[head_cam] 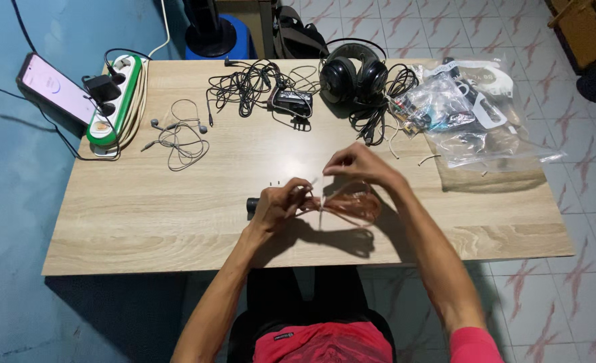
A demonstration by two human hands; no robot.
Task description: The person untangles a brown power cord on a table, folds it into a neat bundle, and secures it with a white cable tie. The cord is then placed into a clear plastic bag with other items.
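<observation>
A coil of reddish-brown cable [350,204] sits just above the wooden surface [143,215] at frame centre. The left hand [276,205] clenches its grip on the coil; the right hand [355,165] pinches a thin white tie [321,202] around it. Black headphones [352,74] lie at upper centre, white earphones [180,134] at upper left.

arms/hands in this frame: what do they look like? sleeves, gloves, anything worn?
Both arms are bare from hand to past the elbow. The left hand and right hand wear no gloves; no rings, watch or wristband can be made out. A red short sleeve shows at the right upper arm, matching the red shirt.
</observation>
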